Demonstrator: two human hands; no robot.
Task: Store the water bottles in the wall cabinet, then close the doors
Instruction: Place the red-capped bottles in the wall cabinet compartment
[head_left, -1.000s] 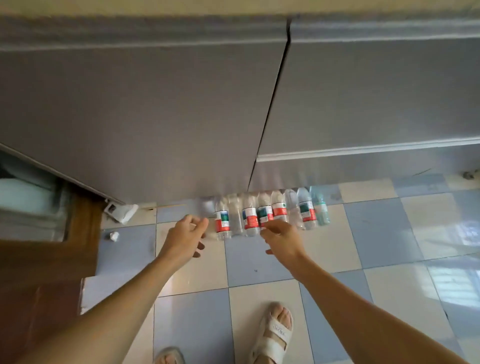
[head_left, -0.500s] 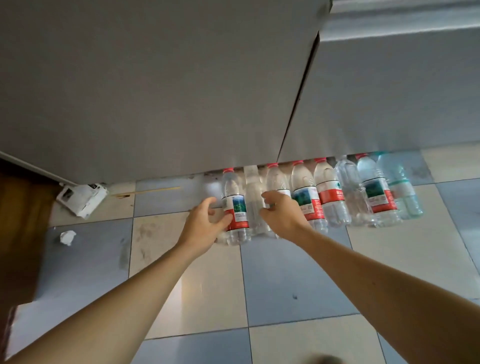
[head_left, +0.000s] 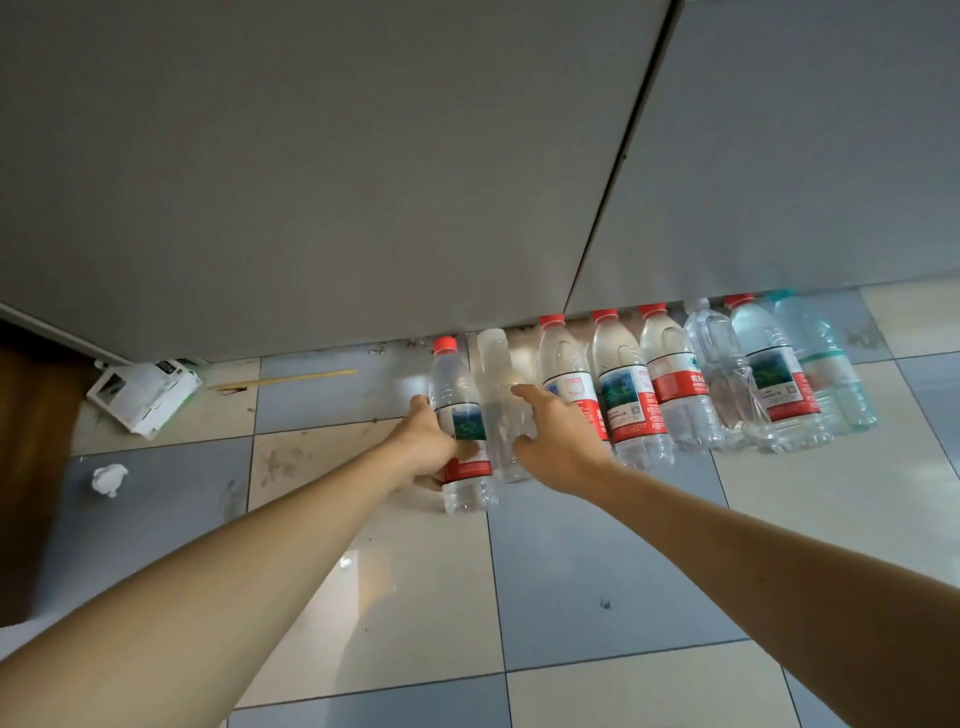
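Reaching up from the lower corners of the frame, two bare forearms meet at the near, left end of a row of water bottles standing on the tiled floor (head_left: 597, 561). The left hand (head_left: 423, 447) has its fingers curled round the leftmost red-labelled bottle (head_left: 462, 431), gripping it at label height. The right hand (head_left: 558, 441) is spread wide, fingers straight and thumb apart, around the plain unlabelled bottle (head_left: 501, 410) just beside it; whether it touches yet I cannot tell. That bottle lies directly ahead of the right fingers, its long axis upright, cap towards the top of the frame, so the grasp looks like a sideways wrap about the body.

Counting the row from centre to right of the frame: eight bottles, touching or nearly so; five with red caps and red labels, two clear and unlabelled, one pale with a teal cap at the far right.

Beyond them, filling the upper frame, hang two closed grey cabinet doors (head_left: 337, 171). They seem to need opening before anything goes in.
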